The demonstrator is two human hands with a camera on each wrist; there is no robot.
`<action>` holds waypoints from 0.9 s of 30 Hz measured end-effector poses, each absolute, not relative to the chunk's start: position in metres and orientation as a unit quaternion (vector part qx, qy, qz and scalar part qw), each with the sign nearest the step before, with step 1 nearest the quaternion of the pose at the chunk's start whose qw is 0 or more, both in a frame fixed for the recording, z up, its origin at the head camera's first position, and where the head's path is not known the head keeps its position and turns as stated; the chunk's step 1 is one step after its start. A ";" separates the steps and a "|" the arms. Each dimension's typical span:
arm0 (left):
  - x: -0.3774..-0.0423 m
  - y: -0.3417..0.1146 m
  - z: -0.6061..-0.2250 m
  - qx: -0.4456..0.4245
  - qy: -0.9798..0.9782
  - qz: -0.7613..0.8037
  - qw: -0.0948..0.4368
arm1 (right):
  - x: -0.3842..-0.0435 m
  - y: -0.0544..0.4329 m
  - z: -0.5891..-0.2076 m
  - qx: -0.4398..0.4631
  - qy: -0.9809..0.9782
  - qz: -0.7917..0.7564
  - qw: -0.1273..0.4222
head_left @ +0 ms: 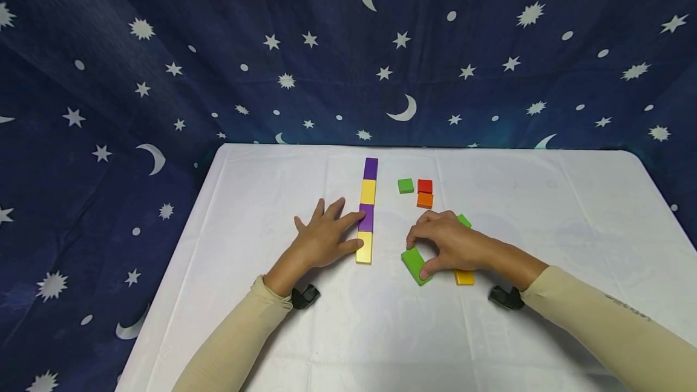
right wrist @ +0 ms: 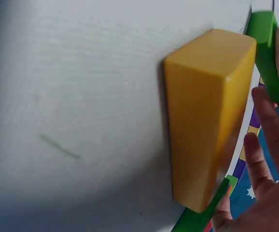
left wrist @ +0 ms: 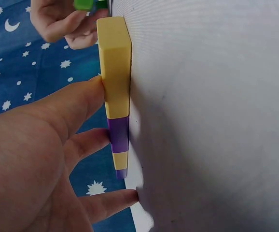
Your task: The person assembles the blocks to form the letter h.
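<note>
Four blocks in alternating purple and yellow lie end to end in a straight row. My left hand (head_left: 320, 242) is spread beside it, thumb against the nearest yellow block (head_left: 364, 249) and index fingertip on the adjoining purple block (head_left: 366, 219). To the right of the row, my right hand (head_left: 456, 242) pinches a green block (head_left: 415, 266) between thumb and fingers; it is slanted to the row. Under that hand and wrist lie an orange-yellow block (right wrist: 202, 121) and another green block (head_left: 464, 221), both partly hidden in the head view.
Beyond the right hand lie a small green block (head_left: 405, 186), a red block (head_left: 425, 186) and an orange block (head_left: 425, 200). A white cloth covers the table (head_left: 261, 180). Behind it hangs a dark blue curtain (head_left: 327, 29) with moons and stars.
</note>
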State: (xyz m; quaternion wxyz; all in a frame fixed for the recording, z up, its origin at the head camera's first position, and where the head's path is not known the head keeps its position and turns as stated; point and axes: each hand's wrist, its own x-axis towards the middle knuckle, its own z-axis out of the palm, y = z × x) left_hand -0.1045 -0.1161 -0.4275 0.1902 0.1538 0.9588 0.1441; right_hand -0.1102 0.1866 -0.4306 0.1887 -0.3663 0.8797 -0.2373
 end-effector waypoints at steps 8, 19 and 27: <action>-0.104 -0.116 -0.427 0.153 0.959 0.139 0.195 | -0.108 0.196 -0.431 -0.320 0.886 -0.303 0.145; -0.103 -0.115 -0.427 0.154 0.959 0.140 0.191 | -0.107 0.200 -0.437 -0.264 0.926 -0.252 0.092; -0.104 -0.115 -0.426 0.155 0.959 0.142 0.192 | -0.104 0.199 -0.438 -0.253 0.942 -0.208 0.074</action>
